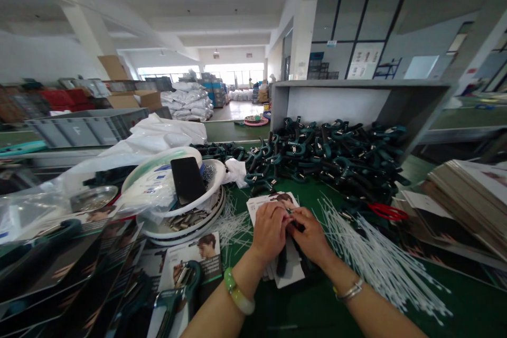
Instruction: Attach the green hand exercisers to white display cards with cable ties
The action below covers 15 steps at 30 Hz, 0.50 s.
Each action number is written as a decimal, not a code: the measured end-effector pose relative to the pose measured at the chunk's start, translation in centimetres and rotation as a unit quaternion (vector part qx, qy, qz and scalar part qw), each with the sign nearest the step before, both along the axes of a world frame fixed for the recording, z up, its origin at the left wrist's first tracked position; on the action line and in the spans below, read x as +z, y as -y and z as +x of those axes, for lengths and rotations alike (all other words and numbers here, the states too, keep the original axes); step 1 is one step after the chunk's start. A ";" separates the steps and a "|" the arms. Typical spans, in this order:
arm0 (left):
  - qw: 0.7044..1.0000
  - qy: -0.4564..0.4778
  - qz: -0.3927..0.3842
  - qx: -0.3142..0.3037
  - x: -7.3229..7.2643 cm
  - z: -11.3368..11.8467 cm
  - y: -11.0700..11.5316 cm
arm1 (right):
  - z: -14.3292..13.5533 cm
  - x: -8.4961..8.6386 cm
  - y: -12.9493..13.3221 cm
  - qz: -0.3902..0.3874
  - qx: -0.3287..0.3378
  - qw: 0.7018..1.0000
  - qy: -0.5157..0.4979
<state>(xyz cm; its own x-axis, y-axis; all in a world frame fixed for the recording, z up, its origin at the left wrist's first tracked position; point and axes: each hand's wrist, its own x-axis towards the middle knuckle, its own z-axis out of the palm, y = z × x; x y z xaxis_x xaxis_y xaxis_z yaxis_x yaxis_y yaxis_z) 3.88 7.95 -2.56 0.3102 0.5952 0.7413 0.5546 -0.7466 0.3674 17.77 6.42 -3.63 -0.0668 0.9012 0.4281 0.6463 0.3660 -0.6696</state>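
Observation:
My left hand (270, 231) and my right hand (309, 236) meet over a printed card (292, 272) on the green table. Both have their fingers closed around the upper part of a dark-handled tool (281, 263), which lies on the card. The tool's head is mostly hidden by my fingers. White cable ties (380, 259) fan out to the right of my right hand, and more thin ties (236, 224) lie to the left of my left hand.
Dark green tools (332, 153) are heaped ahead, before a grey shelf box (362, 83). Red-handled scissors (387, 212) and stacked cards (467, 200) are at right. At left are stacked round trays (180, 235), a black phone (187, 179) and carded tools (178, 290).

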 end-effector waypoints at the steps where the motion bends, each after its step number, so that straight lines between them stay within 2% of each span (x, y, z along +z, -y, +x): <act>1: 1.000 0.013 0.026 -0.009 0.5 0.1 0.3 | -0.1 0.4 -0.1 -0.014 0.003 0.999 0.037; 3: 0.996 0.052 0.069 -0.023 2.1 0.1 0.9 | -0.3 1.2 -0.5 -0.054 -0.010 0.991 0.119; 5: 0.991 0.092 0.091 -0.031 3.9 0.1 1.2 | -0.6 1.6 -0.9 -0.063 -0.021 0.985 0.158; 7: 0.991 0.115 0.065 -0.023 5.2 -0.2 0.9 | -0.7 1.5 -1.1 -0.028 -0.001 0.990 0.139; 8: 0.992 0.125 0.023 -0.005 5.4 -0.4 0.5 | -0.6 1.2 -1.2 -0.010 0.016 0.993 0.115; 10: 0.985 0.130 -0.107 0.045 4.8 -0.8 -0.2 | -0.2 0.6 -1.4 0.009 0.023 0.998 0.064; 12: 0.968 0.079 -0.232 0.053 3.1 -1.0 -0.5 | 0.2 0.1 -1.6 0.021 0.007 0.999 0.036; 13: 0.963 0.033 -0.266 0.035 2.1 -1.0 -0.5 | 0.4 -0.1 -1.6 0.033 -0.001 0.999 0.035; 15: 0.957 -0.033 -0.285 0.029 0.4 -0.8 -0.1 | 0.5 0.0 -1.5 0.065 -0.003 0.996 0.054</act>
<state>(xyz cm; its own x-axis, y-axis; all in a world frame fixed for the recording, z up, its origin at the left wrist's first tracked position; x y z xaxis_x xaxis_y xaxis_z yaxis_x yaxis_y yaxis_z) 3.07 8.06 -2.14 0.2998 0.9150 0.2699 0.6252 -0.4021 0.6689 18.32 7.95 -3.64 -0.1127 0.8392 0.5321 0.7144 0.4406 -0.5436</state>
